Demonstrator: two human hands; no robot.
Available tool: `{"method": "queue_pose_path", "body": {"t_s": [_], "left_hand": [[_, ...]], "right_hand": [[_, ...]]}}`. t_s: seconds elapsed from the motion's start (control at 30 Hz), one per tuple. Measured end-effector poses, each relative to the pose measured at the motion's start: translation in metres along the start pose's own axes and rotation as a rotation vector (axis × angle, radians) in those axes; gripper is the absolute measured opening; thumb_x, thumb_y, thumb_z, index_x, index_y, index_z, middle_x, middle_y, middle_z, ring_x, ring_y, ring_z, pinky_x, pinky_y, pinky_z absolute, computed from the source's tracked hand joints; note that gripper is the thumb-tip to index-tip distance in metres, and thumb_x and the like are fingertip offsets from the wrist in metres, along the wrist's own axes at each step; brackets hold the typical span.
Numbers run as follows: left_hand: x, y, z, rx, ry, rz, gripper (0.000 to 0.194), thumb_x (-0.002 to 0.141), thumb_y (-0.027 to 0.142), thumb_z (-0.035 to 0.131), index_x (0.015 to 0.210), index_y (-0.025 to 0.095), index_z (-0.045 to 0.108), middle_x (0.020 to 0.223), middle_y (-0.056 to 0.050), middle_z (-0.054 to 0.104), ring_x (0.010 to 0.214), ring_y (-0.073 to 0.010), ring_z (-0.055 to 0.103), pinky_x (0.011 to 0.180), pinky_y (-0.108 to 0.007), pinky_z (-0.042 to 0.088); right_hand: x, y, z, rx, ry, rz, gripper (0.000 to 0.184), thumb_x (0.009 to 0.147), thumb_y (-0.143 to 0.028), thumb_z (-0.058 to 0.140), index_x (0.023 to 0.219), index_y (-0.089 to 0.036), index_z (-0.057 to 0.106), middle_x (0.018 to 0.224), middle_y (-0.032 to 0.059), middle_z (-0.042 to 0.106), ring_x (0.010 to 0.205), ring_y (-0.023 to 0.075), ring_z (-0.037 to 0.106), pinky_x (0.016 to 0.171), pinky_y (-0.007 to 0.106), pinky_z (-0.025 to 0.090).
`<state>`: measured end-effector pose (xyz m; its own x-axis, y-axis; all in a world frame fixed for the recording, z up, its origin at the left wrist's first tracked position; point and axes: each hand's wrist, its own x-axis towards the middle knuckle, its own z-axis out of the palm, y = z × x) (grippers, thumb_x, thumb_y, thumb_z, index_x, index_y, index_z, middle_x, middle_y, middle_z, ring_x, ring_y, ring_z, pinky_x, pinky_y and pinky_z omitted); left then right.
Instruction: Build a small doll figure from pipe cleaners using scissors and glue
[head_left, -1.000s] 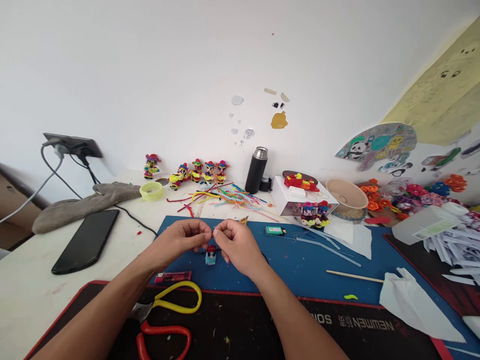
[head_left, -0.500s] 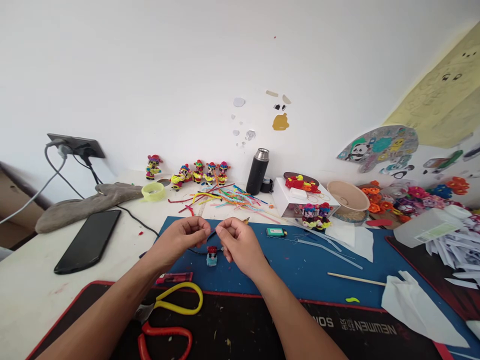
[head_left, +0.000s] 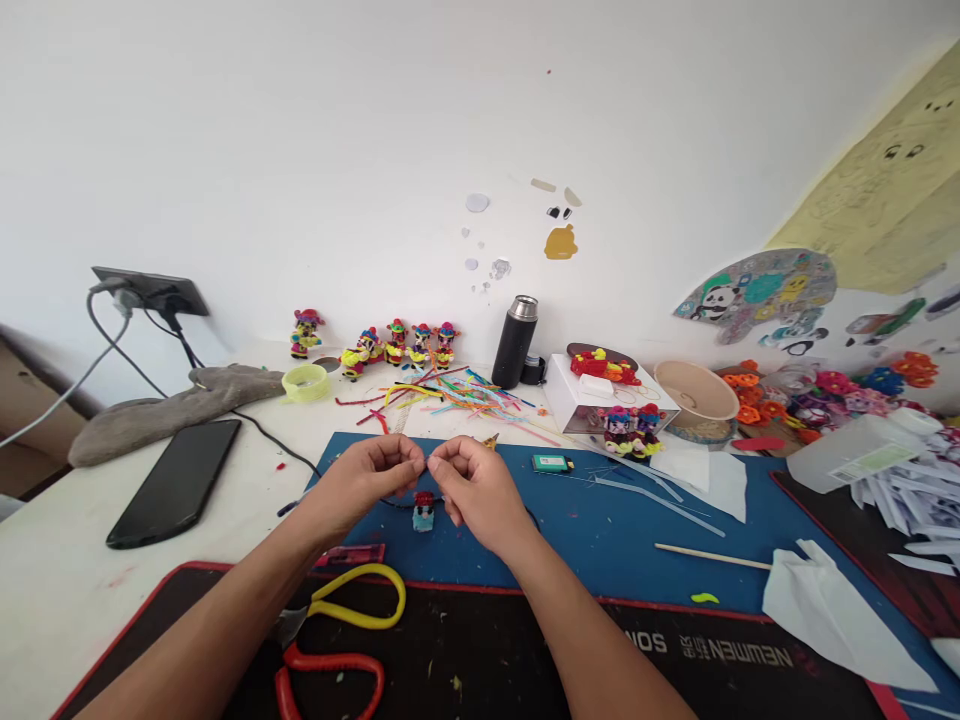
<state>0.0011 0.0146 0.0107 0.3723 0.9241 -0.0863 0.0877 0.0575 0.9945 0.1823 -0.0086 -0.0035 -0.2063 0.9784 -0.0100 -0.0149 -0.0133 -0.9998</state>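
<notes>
Black "NEWMEN" mat (head_left: 480,635); beyond — left hand (head_left: 386,470) beside right hand (head_left: 474,488)

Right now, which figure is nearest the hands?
The small red-and-light-blue figure, on the blue mat; the other figures are farther back, near the wall or by the white box.

I face a white wall (head_left: 300,130) dotted with stickers (head_left: 561,243), a black flask (head_left: 514,348) with a silver top standing before it on my counter (head_left: 60,590). To my left, a dark phone (head_left: 174,485) lies flat near a long grey object (head_left: 165,408), cables (head_left: 114,342) behind. To my right, a beige bowl (head_left: 694,375) sits beside orange flowers (head_left: 750,408), a white-capped bottle (head_left: 847,458) farther along.
</notes>
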Motion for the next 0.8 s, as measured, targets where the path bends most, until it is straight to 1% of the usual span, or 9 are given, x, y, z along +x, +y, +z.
{"method": "queue_pose_path", "body": {"t_s": [0.2,0.43,0.67,0.8], "left_hand": [[0.0004,-0.0015,-0.0008,0.04,-0.032,0.005,0.031,0.078,0.048,0.079,0.081,0.019,0.069,0.069,0.004,0.058,0.063,-0.0137,0.05,0.061,-0.025,0.039],[0.0014,-0.0034,-0.0066,0.07,-0.029,0.035,0.033,0.083,0.051,0.077,0.083,0.019,0.07,0.073,0.003,0.061,0.066,-0.0142,0.051,0.062,-0.026,0.04],[0.0005,-0.003,-0.004,0.084,-0.034,0.041,0.031,0.082,0.049,0.077,0.082,0.019,0.068,0.07,0.004,0.06,0.064,-0.014,0.051,0.061,-0.026,0.041],[0.0004,-0.0017,-0.0021,0.076,0.004,0.043,0.028,0.08,0.046,0.077,0.08,0.02,0.067,0.07,0.004,0.059,0.063,-0.0135,0.051,0.06,-0.025,0.04]], "right_hand": [[-0.0007,-0.0013,-0.0005,0.02,0.001,0.007,0.016,0.09,-0.036,0.062,0.087,-0.021,0.058,0.051,-0.0111,0.049,0.035,0.0073,0.041,0.037,0.02,0.032],[-0.0008,-0.0004,-0.0013,0.011,-0.003,0.018,0.014,0.09,-0.034,0.062,0.087,-0.021,0.059,0.051,-0.0108,0.05,0.035,0.0077,0.042,0.037,0.02,0.033],[-0.0006,0.0005,0.0002,0.004,-0.008,0.025,0.015,0.091,-0.034,0.064,0.088,-0.021,0.059,0.053,-0.0105,0.051,0.035,0.0076,0.043,0.037,0.02,0.033],[0.0003,0.0011,0.0005,0.007,-0.012,0.012,0.014,0.092,-0.034,0.062,0.09,-0.021,0.06,0.053,-0.0106,0.051,0.035,0.0077,0.043,0.036,0.02,0.033]]}}
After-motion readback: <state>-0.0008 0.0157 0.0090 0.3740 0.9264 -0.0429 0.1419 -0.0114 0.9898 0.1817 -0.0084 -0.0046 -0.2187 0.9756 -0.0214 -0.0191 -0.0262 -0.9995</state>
